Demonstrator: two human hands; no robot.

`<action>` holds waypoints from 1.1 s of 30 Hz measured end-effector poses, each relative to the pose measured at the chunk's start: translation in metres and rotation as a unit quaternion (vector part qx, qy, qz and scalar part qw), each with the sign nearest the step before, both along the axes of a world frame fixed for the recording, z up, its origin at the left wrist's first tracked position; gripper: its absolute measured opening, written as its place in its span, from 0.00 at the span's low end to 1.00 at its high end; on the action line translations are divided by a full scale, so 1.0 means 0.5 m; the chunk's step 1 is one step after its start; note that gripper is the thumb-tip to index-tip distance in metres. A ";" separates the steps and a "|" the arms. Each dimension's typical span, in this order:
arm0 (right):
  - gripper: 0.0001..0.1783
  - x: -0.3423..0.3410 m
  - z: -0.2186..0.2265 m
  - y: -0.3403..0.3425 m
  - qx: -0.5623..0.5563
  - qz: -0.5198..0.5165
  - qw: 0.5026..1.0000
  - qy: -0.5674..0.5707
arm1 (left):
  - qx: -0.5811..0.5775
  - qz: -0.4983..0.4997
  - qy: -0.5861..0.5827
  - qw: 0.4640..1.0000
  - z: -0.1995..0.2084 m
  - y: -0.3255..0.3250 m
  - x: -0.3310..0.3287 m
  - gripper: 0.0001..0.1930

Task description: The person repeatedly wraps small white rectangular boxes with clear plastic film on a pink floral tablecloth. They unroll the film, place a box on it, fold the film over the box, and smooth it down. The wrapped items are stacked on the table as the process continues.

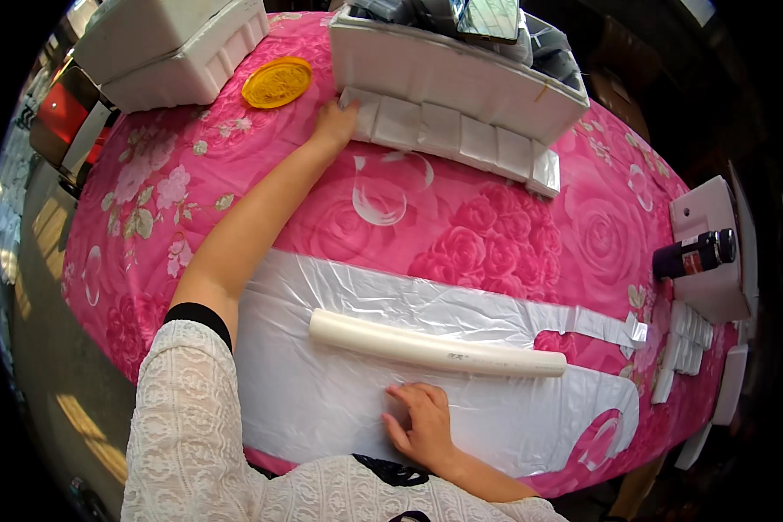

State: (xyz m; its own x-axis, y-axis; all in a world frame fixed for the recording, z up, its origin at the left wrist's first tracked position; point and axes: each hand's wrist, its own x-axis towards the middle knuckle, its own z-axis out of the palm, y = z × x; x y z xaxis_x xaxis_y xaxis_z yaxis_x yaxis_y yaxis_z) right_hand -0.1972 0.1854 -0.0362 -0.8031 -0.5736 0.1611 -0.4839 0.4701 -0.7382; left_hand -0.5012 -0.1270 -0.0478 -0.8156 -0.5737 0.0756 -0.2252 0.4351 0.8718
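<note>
My left hand reaches to the far side of the table, its fingers closed at the left end of a row of folded white plastic packets. Part of those fingertips is hidden. Near me, my right hand lies with bent, parted fingers on a thin silvery-white plastic sheet and holds nothing. The sheet is spread out, with strap-like cut-outs at its right end. Across it rests a cream-white plastic tube, just beyond my right hand and apart from it.
Behind the packets stands a white foam box holding dark items and a phone. More foam boxes and a yellow coil are at the far left. On the right are a dark bottle and more folded packets. A pink flowered cloth covers the table.
</note>
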 end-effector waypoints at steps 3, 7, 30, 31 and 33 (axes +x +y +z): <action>0.25 0.001 0.000 0.001 0.000 0.004 1.000 -0.001 | 0.021 0.009 0.012 1.000 -0.007 -0.006 0.000 0.29; 0.25 0.002 0.002 0.000 0.001 0.004 1.000 -0.003 | 0.071 -0.007 0.014 0.997 -0.030 -0.033 -0.019 0.28; 0.25 -0.002 0.018 0.011 -0.033 0.005 0.997 0.065 | 0.019 0.019 0.022 0.999 -0.015 -0.094 0.117 0.27; 0.26 -0.005 0.027 0.019 -0.039 0.006 0.995 0.091 | 0.019 0.013 0.032 0.999 -0.005 -0.090 0.165 0.25; 0.28 -0.037 0.056 0.042 0.003 -0.017 0.989 0.147 | 0.021 -0.021 0.037 0.999 0.014 -0.090 0.267 0.21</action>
State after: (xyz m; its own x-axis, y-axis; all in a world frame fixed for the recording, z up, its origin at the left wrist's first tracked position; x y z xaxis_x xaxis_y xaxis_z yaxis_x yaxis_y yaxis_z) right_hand -0.2156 0.2063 -0.0084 -0.7416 -0.5480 0.3870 -0.6603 0.4943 -0.5654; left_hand -0.3678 -0.1718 -0.0407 -0.8319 -0.5432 0.1135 -0.1420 0.4062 0.9027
